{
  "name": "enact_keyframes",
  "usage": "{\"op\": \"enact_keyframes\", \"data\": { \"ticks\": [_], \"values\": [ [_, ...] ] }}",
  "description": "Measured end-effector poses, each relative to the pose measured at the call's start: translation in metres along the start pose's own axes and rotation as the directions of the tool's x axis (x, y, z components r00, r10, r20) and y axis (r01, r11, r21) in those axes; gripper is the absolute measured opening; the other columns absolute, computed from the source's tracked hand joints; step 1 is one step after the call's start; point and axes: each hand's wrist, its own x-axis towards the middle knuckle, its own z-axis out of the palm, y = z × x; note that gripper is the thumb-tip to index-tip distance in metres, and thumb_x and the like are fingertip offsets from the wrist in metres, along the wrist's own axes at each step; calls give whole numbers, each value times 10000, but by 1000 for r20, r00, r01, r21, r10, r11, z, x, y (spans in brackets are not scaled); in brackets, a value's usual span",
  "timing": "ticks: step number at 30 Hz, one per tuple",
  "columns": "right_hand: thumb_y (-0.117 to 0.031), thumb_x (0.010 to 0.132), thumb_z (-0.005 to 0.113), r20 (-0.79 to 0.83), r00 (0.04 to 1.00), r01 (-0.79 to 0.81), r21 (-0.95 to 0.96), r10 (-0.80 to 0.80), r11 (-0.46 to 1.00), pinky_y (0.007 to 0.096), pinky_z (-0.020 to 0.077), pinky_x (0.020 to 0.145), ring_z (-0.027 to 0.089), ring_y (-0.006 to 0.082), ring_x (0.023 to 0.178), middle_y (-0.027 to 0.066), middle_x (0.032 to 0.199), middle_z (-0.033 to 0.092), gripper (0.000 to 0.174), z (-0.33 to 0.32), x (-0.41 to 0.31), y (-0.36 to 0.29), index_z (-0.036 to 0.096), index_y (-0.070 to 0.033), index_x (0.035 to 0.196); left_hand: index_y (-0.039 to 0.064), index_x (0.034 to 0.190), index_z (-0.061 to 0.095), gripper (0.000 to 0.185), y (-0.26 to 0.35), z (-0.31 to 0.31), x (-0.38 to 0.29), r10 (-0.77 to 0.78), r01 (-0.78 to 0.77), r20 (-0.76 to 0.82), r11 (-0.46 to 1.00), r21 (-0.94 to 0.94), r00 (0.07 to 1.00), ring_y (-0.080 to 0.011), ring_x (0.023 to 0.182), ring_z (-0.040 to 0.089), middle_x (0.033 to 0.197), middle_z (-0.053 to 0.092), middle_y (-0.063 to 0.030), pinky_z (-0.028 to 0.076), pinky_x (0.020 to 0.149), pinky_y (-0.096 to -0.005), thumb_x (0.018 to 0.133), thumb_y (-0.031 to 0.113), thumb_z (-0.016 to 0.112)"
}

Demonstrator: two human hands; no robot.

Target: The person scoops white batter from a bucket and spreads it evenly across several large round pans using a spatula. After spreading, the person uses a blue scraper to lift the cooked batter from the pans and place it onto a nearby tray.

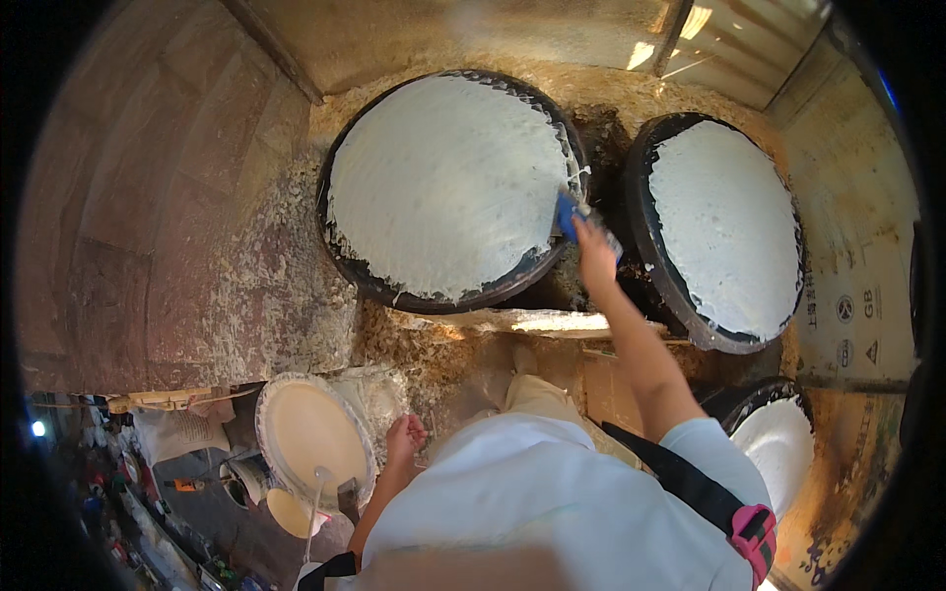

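My right hand (596, 258) grips a blue-handled scraper (567, 214) at the right rim of a large round black griddle (443, 301). A thin layer of white batter (451, 177) covers most of that griddle, ragged at its edge, and a strand of it hangs at the right rim near the scraper. Motion blurs the tool's far end. My left hand (405, 437) is low by my side, fingers curled, with nothing visible in it. Beside it stands a wide tub (369, 443) of cream-coloured batter (318, 436), a ladle (319, 480) leaning in it.
A second griddle (641, 192) with white batter stands to the right, and a third one (802, 391) is at the lower right. Cardboard panels (842, 221) bearing print line the right side. A brown wall (155, 199) rises at left. A bucket (247, 480) stands beyond the tub.
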Motion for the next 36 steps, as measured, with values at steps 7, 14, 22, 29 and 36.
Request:
{"op": "enact_keyframes", "data": {
  "ticks": [7, 14, 22, 29, 36],
  "values": [
    [-109, 745, 543, 516, 796, -307, -109, 317, 946, 446, 462, 841, 569, 363, 1023, 215, 1140, 570, 685, -11, 197, 113, 278, -141, 1376, 91, 1011, 580, 227, 28, 73, 1, 21, -36, 103, 988, 152, 995, -101, 692, 574, 788, 590, 1, 456, 608, -235, 932, 273, 470],
    [-295, 551, 845, 955, 295, -627, 159, 43, 763, 384, 476, 840, 570, 298, 988, 180, 1088, 582, 828, -53, 124, 126, 475, 70, 1196, 87, 1015, 584, 181, 30, 74, 19, 4, -31, 117, 972, 232, 993, -105, 733, 575, 843, 605, -10, 479, 640, -239, 919, 223, 511],
    [-457, 528, 844, 996, 92, -489, 26, 22, 872, 351, 471, 835, 565, 267, 1011, 161, 1095, 582, 957, -49, 116, 94, 445, 82, 1210, 88, 979, 588, 162, -4, 42, 31, 30, -44, 61, 967, 250, 998, -103, 679, 583, 829, 625, -27, 472, 624, -232, 915, 219, 518],
    [-439, 655, 777, 955, -240, -796, -93, -172, 598, 296, 468, 858, 593, 217, 955, 89, 1051, 628, 746, -17, 31, 4, 503, 14, 1181, 91, 982, 588, 165, -15, 24, 14, 77, -88, 56, 970, 227, 995, -105, 675, 584, 778, 619, -28, 465, 605, -228, 903, 224, 529],
    [-548, 654, 735, 944, -160, -937, -54, -288, 344, 248, 321, 419, 415, 98, 482, -10, 671, 531, 454, 8, -42, -152, 598, -161, 846, 68, 1002, 577, 173, -20, -27, 9, 113, -118, 39, 979, 165, 993, -123, 688, 593, 789, 609, -30, 477, 601, -253, 866, 151, 511]
  ]
}}
